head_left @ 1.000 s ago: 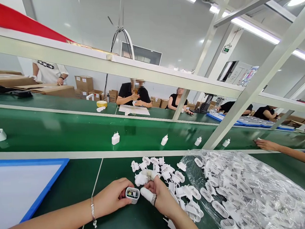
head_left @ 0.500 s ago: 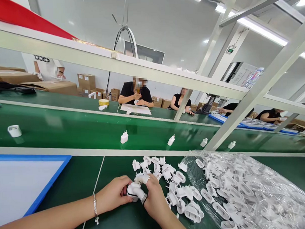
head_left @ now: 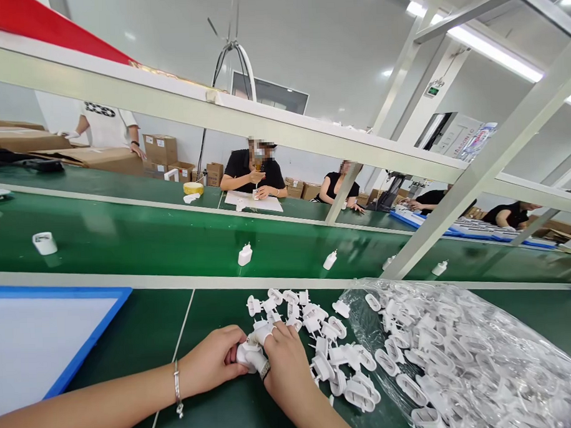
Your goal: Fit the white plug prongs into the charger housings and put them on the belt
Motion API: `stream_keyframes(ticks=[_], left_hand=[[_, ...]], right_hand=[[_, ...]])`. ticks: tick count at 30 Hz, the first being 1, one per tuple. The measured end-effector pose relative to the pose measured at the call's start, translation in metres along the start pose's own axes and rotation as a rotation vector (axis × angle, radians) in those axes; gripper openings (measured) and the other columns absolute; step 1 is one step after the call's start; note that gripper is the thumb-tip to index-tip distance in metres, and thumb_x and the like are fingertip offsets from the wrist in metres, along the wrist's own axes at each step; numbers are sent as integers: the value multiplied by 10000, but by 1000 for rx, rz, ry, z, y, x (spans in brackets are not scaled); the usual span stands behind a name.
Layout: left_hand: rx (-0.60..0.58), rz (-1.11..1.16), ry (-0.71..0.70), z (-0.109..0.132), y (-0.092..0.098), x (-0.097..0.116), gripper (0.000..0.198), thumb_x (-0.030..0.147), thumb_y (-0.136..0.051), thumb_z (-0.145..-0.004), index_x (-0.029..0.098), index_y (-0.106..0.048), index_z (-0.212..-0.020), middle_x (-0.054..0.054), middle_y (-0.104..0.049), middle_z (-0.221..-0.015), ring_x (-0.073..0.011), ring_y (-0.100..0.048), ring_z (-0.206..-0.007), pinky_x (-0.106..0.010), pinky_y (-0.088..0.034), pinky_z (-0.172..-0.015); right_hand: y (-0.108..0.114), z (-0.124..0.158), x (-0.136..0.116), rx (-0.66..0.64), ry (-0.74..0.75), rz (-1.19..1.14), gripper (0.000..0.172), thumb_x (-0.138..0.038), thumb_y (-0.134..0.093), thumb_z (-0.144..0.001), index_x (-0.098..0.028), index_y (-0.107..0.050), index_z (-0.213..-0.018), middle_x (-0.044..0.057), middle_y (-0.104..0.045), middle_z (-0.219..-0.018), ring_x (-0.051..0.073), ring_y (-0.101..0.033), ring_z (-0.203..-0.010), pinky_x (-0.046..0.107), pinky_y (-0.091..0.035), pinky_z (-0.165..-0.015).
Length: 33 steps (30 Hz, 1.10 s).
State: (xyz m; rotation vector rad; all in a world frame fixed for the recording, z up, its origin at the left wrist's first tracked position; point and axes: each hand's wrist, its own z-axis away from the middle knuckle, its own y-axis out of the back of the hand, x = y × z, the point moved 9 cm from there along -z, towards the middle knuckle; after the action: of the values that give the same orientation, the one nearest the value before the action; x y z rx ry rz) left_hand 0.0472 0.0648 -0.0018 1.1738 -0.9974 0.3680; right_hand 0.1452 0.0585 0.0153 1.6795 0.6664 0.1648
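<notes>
My left hand (head_left: 221,360) pinches a white plug charger (head_left: 244,358) from its left side, with a bracelet on the wrist. My right hand (head_left: 285,359) closes on the same charger from the right. White coverings wrap two of its fingers, and a dark ring shows on one of them. These fingers hide much of the charger. Just beyond and to the right of my hands lies a loose pile of white plug covers with pins (head_left: 322,337), some tipped on their sides.
A clear plastic bag (head_left: 463,351) full of similar covers lies at right. A blue-edged white board (head_left: 50,334) is at left. Ahead, a green conveyor (head_left: 141,244) carries spaced white chargers (head_left: 244,255). A slanted metal post (head_left: 436,227) crosses the view; several co-workers sit or stand beyond.
The chargers on the conveyor have moved to the right. My right fingers have shifted slightly on the charger; my left hand holds nearly still. The standing co-worker at far left has moved their arms.
</notes>
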Motion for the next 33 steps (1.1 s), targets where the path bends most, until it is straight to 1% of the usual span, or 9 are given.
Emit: stream_keyframes(ticks=[5, 10, 13, 16, 18, 21, 23, 27, 33], left_hand=[[9, -28, -48, 2, 0, 6, 162, 286, -595, -730, 197, -460, -729, 33, -453, -703, -124, -448, -602, -224, -347, -563], [13, -79, -121, 1, -2, 7, 139, 225, -592, -742, 195, -456, -751, 26, -468, -746, -124, -464, -629, -220, -351, -570], [6, -100, -163, 0, -6, 5, 142, 232, -611, -765, 202, -495, -841, 22, -500, -790, -120, -477, -630, -215, -356, -562], [4, -129, -190, -2, -9, 3, 200, 286, -652, -781, 213, -502, -891, 18, -527, -831, -115, -489, -626, -206, -364, -551], [5, -156, -202, -2, -10, 3, 230, 309, -674, -781, 216, -498, -898, 22, -532, -827, -112, -495, -622, -200, -361, -546], [-2, -194, -201, -3, -10, 2, 256, 323, -687, -781, 221, -493, -912, 31, -537, -809, -113, -506, -623, -196, -350, -538], [-8, -207, -199, -2, -10, 0, 252, 340, -677, -793, 223, -489, -914, 34, -540, -803, -116, -512, -628, -198, -346, -540], [-18, -222, -196, -3, -10, -3, 249, 371, -663, -811, 223, -485, -904, 38, -549, -812, -120, -523, -635, -209, -338, -551], [-12, -240, -212, -3, -10, -3, 283, 358, -707, -797, 220, -481, -896, 41, -560, -807, -113, -527, -626, -205, -335, -540]], right_hand=[[-8, 11, -3, 92, 3, 35, 272, -39, -611, -618, -194, -629, -841, 91, -640, -878, 301, -543, -971, 417, -404, -862], [-17, 17, 8, 118, 31, -4, 295, -59, -553, -718, -192, -626, -970, 83, -646, -916, 251, -608, -842, 336, -474, -766], [-21, 19, 19, 67, 76, -64, 362, -81, -516, -782, -189, -588, -1119, 88, -651, -977, 234, -632, -842, 299, -496, -731], [-30, 19, 31, -71, 91, -63, 350, -127, -519, -822, -159, -568, -1168, 118, -652, -1015, 248, -648, -854, 296, -503, -714], [-37, 18, 35, -187, 101, -42, 293, -148, -528, -837, -163, -597, -1122, 117, -660, -1010, 255, -651, -862, 293, -496, -708], [-37, 19, 37, -296, 25, 19, 168, -119, -540, -824, -178, -639, -947, 93, -674, -934, 249, -652, -833, 274, -467, -676], [-30, 20, 32, -315, -30, 51, 141, -102, -549, -816, -179, -639, -893, 85, -675, -909, 244, -649, -813, 265, -447, -663], [-19, 20, 18, -295, -38, 21, 135, -165, -539, -876, -171, -640, -965, 91, -671, -913, 239, -646, -806, 262, -433, -669], [-30, 21, 28, -321, -36, -25, 158, -158, -526, -860, -177, -624, -982, 93, -670, -938, 247, -641, -828, 269, -412, -666]])
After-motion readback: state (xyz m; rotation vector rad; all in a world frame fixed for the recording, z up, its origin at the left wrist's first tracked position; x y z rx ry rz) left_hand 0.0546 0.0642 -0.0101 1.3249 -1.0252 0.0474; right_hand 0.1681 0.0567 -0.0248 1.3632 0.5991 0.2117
